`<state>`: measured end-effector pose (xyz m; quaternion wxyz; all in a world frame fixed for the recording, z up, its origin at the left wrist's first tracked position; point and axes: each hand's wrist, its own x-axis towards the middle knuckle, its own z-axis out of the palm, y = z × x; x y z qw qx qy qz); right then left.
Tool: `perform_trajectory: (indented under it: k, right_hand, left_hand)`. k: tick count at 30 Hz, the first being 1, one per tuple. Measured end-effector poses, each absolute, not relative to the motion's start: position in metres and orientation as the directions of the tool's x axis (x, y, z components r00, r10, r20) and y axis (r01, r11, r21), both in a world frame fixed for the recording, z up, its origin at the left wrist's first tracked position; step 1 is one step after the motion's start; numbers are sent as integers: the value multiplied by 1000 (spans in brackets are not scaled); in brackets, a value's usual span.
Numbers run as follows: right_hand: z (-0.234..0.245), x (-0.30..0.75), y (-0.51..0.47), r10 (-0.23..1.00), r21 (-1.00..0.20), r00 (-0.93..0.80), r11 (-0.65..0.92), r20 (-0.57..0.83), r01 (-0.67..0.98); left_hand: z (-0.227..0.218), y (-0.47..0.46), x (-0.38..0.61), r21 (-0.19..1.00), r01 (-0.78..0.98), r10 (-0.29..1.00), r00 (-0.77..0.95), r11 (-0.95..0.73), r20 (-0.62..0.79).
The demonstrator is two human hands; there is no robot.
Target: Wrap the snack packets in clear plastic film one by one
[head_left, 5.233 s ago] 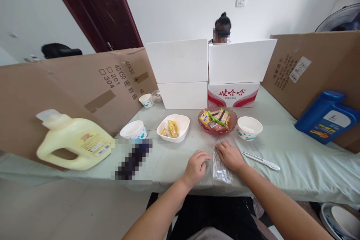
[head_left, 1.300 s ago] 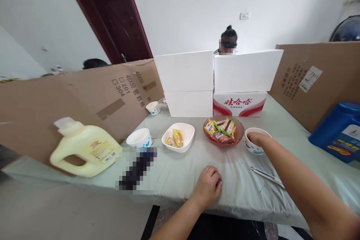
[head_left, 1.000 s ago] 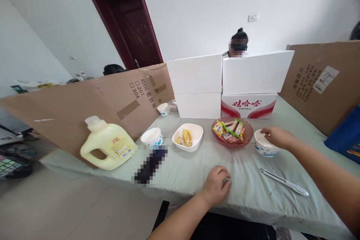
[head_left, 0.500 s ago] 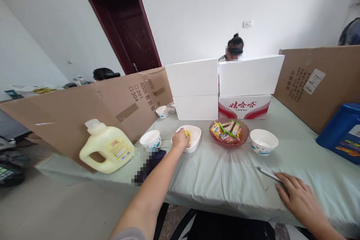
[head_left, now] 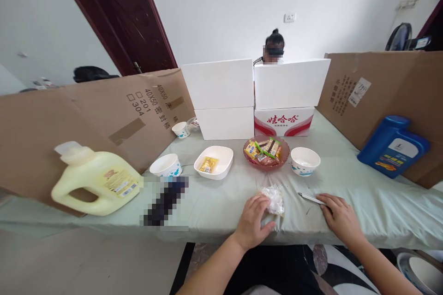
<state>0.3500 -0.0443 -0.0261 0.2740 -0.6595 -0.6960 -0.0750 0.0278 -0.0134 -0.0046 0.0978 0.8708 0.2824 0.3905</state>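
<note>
My left hand (head_left: pixel 255 222) rests near the table's front edge, its fingers closed over the left side of a crinkled clear plastic packet (head_left: pixel 276 200). My right hand (head_left: pixel 342 217) lies low on the tabletop, fingers stretched out. Its fingertips touch the end of a slim white pen-like object (head_left: pixel 310 198); the exact kind is unclear. Beyond my left hand, a white square bowl (head_left: pixel 224 159) holds a yellow snack packet (head_left: pixel 209 165). A reddish glass bowl (head_left: pixel 254 164) with several wrapped snacks stands farther back. Right of it is a white paper bowl (head_left: pixel 305 168) with blue print.
A cream jug (head_left: pixel 121 166) and another paper bowl (head_left: pixel 170 168) stand left. A blue bottle (head_left: pixel 391 147) stands right. Cardboard panels (head_left: pixel 104 115) and white boxes (head_left: pixel 221 122) border the table. A person (head_left: pixel 275 46) sits behind them. A blurred dark object (head_left: pixel 166 203) lies at front left.
My left hand has moved from the white square bowl to the table front with the plastic packet; the yellow packet shows uncovered in the bowl. My right hand stays beside the pen-like object. The view has shifted.
</note>
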Motion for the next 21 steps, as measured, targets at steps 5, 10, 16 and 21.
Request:
perform_trajectory:
  k: [5,10,16,21]
  right_hand:
    - [-3,297,-40,847,-400,47,201,530,894]
    - [25,233,-45,822,-197,-284,424,494,884]
    - [5,290,-48,865,-163,-200,303,460,939]
    - [-20,329,-53,864,-137,46,26,501,990]
  left_hand:
    - [-3,-9,22,544,332,637,389,-771,665]
    - [-2,-11,27,503,379,626,380,-777,681]
    - [-5,-9,25,542,370,653,342,-755,676]
    - [-12,-4,23,626,346,715,311,-699,626]
